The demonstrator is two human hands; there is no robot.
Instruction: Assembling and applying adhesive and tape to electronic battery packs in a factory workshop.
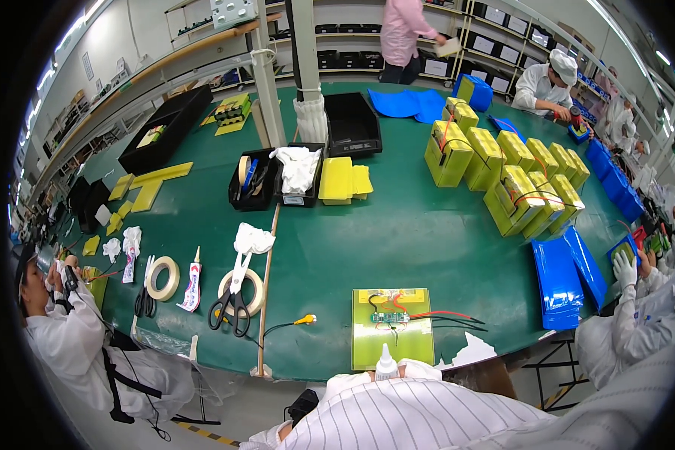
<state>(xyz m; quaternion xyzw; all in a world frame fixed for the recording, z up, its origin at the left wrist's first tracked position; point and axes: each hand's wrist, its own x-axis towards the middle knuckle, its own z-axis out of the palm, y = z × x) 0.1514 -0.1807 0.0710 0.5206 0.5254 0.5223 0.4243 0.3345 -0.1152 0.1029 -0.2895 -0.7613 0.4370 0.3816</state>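
At the near table edge, a white bottle with a pointed nozzle (pixel 385 364) stands upright between my hands. My left hand (pixel 346 382), in a white glove, is just left of it. My right hand (pixel 420 370), gloved too, is close against its right side. Sleeves and the bottle hide the fingers, so their grip cannot be made out. Just beyond lies a yellow-green battery pack (pixel 409 346), flat on the table. A small green circuit board (pixel 389 318) rests on it, with red and black wires running off to the right.
Scissors (pixel 230 309) lie over a tape roll (pixel 259 291) to the left, near a glue tube (pixel 192 286) and a yellow-tipped cable (pixel 304 319). Several battery packs (pixel 448 154) stand back right, beside blue sheets (pixel 559 279). Black bins (pixel 352 124) are behind. Co-workers sit on both sides.
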